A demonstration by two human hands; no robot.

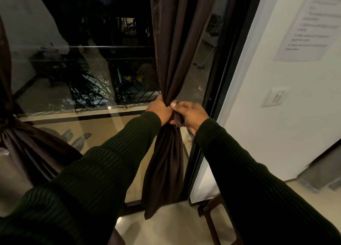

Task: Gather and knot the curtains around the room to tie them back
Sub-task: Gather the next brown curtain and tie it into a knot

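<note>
Near: both sleeves converge at 12 o'clock on the curtain [171,75], which hangs vertically against the glass door [92,78] with its loose tail dropping toward 6. Left hand [160,109] is wrapped tight round the gathered neck; right hand [191,113], touching at 3 o'clock, pinches a fold between thumb and fingers. Far, at 9 o'clock: second curtain [11,119] looks already knotted.

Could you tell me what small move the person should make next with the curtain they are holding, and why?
Probably loop the lower length up around the bunch to start the knot. The left hand already grips the gathered brown curtain tight, the right hand pinches fabric beside it, and the tail below hangs loose, unknotted.
</note>
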